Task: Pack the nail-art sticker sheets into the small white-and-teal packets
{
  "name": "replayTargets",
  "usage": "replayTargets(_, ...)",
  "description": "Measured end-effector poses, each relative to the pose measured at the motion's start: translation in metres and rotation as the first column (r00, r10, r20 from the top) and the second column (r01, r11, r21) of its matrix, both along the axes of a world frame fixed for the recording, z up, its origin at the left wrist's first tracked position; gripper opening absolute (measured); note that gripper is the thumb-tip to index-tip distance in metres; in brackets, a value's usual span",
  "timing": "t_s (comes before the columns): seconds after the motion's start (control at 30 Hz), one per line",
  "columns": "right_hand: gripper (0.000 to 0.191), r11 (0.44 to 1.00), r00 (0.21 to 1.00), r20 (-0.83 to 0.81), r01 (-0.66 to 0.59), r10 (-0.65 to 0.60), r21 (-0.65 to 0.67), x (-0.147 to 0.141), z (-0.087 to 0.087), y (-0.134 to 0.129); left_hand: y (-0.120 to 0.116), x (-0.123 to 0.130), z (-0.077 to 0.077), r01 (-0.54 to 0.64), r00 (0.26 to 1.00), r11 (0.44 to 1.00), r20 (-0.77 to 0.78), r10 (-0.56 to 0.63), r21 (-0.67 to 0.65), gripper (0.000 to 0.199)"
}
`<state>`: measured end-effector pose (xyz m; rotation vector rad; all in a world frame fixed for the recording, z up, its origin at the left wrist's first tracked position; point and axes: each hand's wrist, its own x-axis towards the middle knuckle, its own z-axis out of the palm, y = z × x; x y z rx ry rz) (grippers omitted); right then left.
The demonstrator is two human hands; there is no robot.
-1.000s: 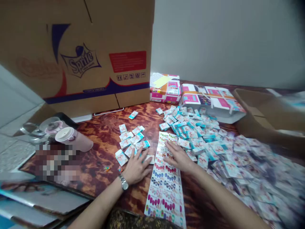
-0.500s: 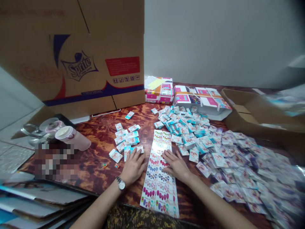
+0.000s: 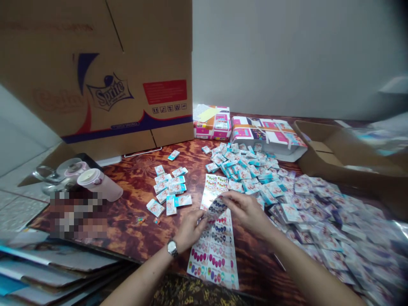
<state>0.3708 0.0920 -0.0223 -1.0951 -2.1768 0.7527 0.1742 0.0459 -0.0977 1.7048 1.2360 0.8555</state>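
Note:
Long printed sheets with rows of coloured nail shapes lie on the brown table before me. Over their middle, a small piece with dark nail shapes is raised between my hands. My left hand pinches its lower left end, and my right hand pinches its upper right end. To the left sits a group of small white and blue boxes. A large heap of similar boxes spreads to the right, blending into purple-toned ones.
A big cardboard carton stands at the back left. Taped packages and an open carton are at the back right. A pink tumbler stands at the left, above stacked flat cardboard.
Both hands have lifted off the sheets and come closer together. They now hold a small piece raised between them. The box near my left fingers is uncovered.

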Motion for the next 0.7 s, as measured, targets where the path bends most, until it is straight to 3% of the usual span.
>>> replayTargets(0.1, 0.022, 0.989, 1.000, 0.008, -0.021, 0.020, 0.149, -0.008, 0.000, -0.004, 0.000, 0.001, -0.003, -0.101, 0.961, 0.976, 0.237, 0.146, -0.193, 0.023)
replayTargets(0.17, 0.026, 0.970, 0.991, 0.067, -0.128, 0.116, 0.208, -0.017, -0.010, -0.016, -0.001, -0.001, -0.005, -0.144, 0.869, 0.938, 0.413, 0.273, -0.317, 0.022)
replayTargets(0.27, 0.028, 0.941, 0.946, 0.211, -0.287, 0.248, 0.180, -0.028, -0.028, -0.039, -0.003, -0.003, -0.002, -0.121, 0.683, 0.864, 0.591, 0.429, -0.488, 0.026)
replayTargets(0.33, 0.026, 0.938, 0.925, 0.253, -0.323, 0.285, 0.124, -0.032, -0.036, -0.048, -0.005, -0.003, 0.003, -0.067, 0.635, 0.847, 0.632, 0.444, -0.528, 0.027)
replayTargets(0.4, 0.024, 0.956, 0.937, 0.222, -0.288, 0.269, 0.060, -0.034, -0.038, -0.048, -0.007, -0.004, 0.008, -0.016, 0.662, 0.865, 0.643, 0.385, -0.502, 0.025)
replayTargets(0.57, 0.025, 0.996, 0.986, 0.146, -0.087, 0.085, 0.005, -0.033, -0.040, -0.031, -0.012, -0.011, 0.015, 0.102, 0.775, 0.878, 0.590, 0.224, -0.467, 0.027)
replayTargets(0.7, 0.023, 0.994, 0.983, 0.156, -0.094, 0.101, -0.052, -0.034, -0.049, -0.024, -0.016, -0.014, 0.016, 0.109, 0.766, 0.886, 0.606, 0.215, -0.452, 0.029)
